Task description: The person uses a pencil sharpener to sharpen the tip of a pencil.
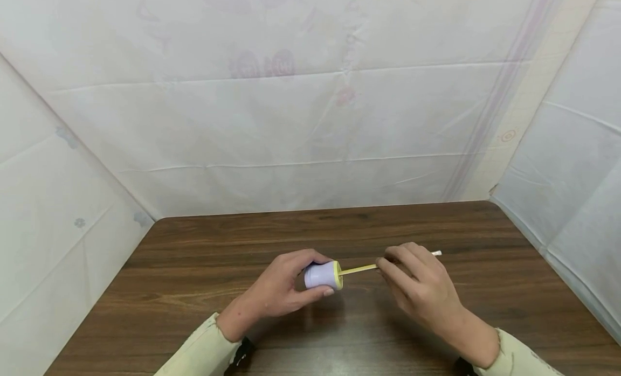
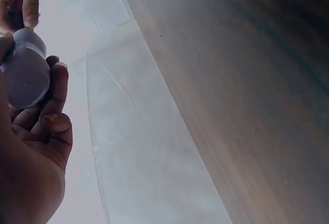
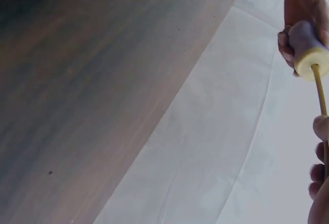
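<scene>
Between the thumb and fingers of my left hand (image 1: pixel 276 287) is a lavender pencil sharpener (image 1: pixel 317 276) with a pale yellow end that faces right. A thin yellow pencil (image 1: pixel 360 269) has its tip in the hole of that end, as the right wrist view also shows on the sharpener (image 3: pixel 303 36) and pencil (image 3: pixel 321 93). My right hand (image 1: pixel 422 284) pinches the pencil along its shaft, and the white rear end sticks out past the knuckles. In the left wrist view, the sharpener's rounded lavender base (image 2: pixel 26 82) shows against the curled fingers. The pencil tip is hidden inside.
Both hands are above a dark brown wood-grain table (image 1: pixel 208 252). White sheeting (image 1: pixel 291 123) with faint prints hangs behind the table's far edge and along both sides.
</scene>
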A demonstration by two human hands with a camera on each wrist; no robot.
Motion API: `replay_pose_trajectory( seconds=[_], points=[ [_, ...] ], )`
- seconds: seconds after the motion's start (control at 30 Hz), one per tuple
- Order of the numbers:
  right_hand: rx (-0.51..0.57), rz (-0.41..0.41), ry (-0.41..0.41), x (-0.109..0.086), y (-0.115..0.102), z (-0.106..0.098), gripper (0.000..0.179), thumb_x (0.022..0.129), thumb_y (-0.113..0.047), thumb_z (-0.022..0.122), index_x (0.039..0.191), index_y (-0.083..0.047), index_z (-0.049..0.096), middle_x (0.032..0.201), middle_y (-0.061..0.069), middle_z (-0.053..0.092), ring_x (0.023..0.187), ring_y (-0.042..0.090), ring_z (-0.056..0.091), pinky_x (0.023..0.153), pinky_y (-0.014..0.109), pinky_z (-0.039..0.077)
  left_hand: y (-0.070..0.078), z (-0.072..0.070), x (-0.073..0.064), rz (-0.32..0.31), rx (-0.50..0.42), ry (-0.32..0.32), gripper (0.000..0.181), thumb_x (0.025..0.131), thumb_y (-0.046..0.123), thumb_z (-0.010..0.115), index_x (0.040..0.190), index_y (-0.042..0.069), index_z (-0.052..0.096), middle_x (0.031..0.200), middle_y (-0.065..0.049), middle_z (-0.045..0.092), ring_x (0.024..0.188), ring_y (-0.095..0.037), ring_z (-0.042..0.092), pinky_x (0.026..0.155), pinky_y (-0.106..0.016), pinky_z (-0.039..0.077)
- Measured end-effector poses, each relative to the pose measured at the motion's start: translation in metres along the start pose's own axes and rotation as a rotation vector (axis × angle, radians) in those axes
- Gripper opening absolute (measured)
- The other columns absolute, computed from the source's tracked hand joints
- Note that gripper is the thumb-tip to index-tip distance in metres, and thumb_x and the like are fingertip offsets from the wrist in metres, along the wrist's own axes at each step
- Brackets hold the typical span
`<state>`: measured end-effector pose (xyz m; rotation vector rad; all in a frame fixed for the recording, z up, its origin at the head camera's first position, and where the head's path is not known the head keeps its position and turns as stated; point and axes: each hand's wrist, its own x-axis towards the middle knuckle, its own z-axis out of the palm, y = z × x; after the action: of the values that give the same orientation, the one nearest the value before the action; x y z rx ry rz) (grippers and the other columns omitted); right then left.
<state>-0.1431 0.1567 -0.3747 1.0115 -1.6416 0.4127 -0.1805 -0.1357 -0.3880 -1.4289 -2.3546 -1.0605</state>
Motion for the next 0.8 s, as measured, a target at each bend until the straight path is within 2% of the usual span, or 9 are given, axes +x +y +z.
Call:
replay_pose_trajectory(
  seconds=[0.13, 0.33, 0.6, 0.8],
  points=[
    [-0.003, -0.054, 0.073, 0.005, 0.0, 0.002, 0.029, 0.108, -0.008, 0.061, 0.084, 0.003, 0.074, 0.081, 0.013, 0.067, 0.068, 0.026, 0.059, 0.059, 0.034, 0.05, 0.002, 0.0, 0.0, 0.012, 0.001, 0.006, 0.034, 0.098, 0.032, 0.079, 0.125, 0.017, 0.066, 0.108, 0.008, 0.07, 0.085, -0.003, 0.062, 0.067, -0.029, 0.058],
    [0.046, -0.056, 0.069, 0.004, 0.001, 0.004, 0.03, 0.107, -0.008, 0.063, 0.082, 0.004, 0.074, 0.079, 0.011, 0.067, 0.066, 0.023, 0.059, 0.059, 0.03, 0.049, 0.002, 0.002, 0.001, 0.01, -0.003, 0.011, 0.033, 0.098, 0.033, 0.08, 0.123, 0.017, 0.067, 0.107, 0.008, 0.071, 0.085, -0.003, 0.062, 0.068, -0.024, 0.056],
    [0.105, 0.038, -0.013, -0.002, -0.004, 0.004, 0.031, 0.109, -0.011, 0.06, 0.084, 0.002, 0.074, 0.08, 0.007, 0.066, 0.068, 0.018, 0.056, 0.059, 0.025, 0.047, 0.003, 0.001, 0.0, 0.02, 0.05, 0.049, 0.034, 0.095, 0.035, 0.082, 0.121, 0.018, 0.068, 0.106, 0.008, 0.072, 0.084, -0.002, 0.062, 0.067, -0.029, 0.057],
    [0.145, 0.123, -0.078, -0.01, -0.006, 0.004, 0.034, 0.11, -0.016, 0.059, 0.083, -0.001, 0.073, 0.08, 0.003, 0.064, 0.068, 0.013, 0.053, 0.058, 0.018, 0.046, 0.002, 0.001, -0.001, 0.033, 0.057, 0.049, 0.036, 0.096, 0.035, 0.082, 0.124, 0.017, 0.068, 0.106, 0.008, 0.071, 0.085, -0.003, 0.062, 0.071, -0.024, 0.055]
  ],
)
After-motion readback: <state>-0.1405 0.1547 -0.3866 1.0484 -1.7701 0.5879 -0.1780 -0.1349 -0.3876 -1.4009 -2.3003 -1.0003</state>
